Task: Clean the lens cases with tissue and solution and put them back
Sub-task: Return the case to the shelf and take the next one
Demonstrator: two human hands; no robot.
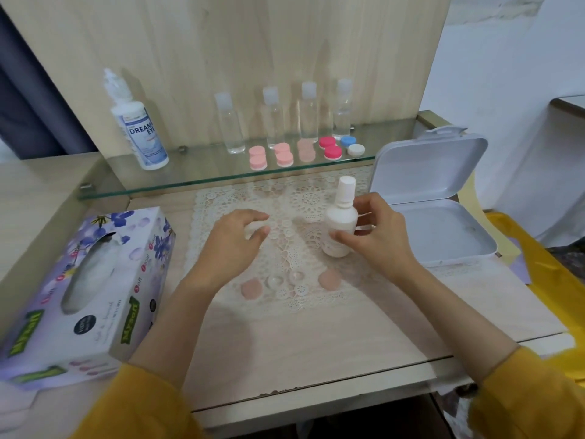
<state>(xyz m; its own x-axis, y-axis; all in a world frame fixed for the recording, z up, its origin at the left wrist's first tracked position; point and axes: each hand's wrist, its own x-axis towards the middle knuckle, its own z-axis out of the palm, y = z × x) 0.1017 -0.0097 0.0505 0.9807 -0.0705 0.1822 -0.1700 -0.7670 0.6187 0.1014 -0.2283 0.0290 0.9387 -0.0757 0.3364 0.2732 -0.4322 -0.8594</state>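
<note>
Gripping bottle (341,221) at its waist, right hand (378,237) clamped | left hand (234,243) curled to its left, hold unclear | bottle likely light, smooth, slippery

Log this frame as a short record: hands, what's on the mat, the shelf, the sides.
right hand: grips small white bottle, capped, on or just above lace mat
left hand: hovers over mat, fingers loosely curled; hold unclear
on mat: two pink caps, clear lens case base between them
glass shelf: solution bottle, four clear bottles, closed lens cases
sides: tissue box left, open white box right
</note>
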